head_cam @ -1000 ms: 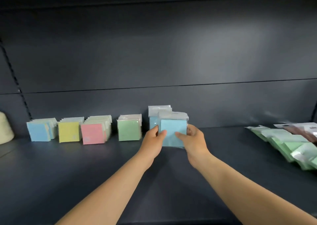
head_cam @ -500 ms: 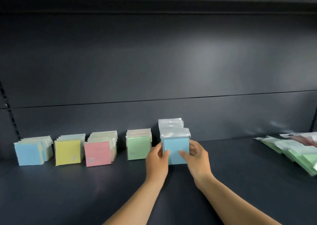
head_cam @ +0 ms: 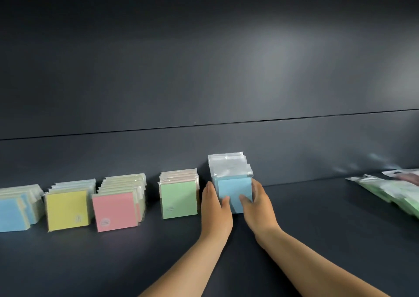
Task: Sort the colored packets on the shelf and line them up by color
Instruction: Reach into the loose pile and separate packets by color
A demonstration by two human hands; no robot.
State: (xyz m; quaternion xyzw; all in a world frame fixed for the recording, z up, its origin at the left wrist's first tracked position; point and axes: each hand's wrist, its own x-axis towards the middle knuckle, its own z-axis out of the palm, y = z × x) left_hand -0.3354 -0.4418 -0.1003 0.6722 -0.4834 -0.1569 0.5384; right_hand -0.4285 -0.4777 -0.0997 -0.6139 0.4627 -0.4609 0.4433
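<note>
right now both hands grasp the blue packet stack standing upright on the dark shelf: the left hand curls round its left edge, the right hand round its right, thumbs on the front face. just left stand a green stack, then pink, yellow and another blue stack. loose green packets lie far right

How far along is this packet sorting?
Done: blue, yellow, pink and green rows stand upright. In hand: left hand and right hand hold another blue stack. Left: the loose green packets lying right.
</note>
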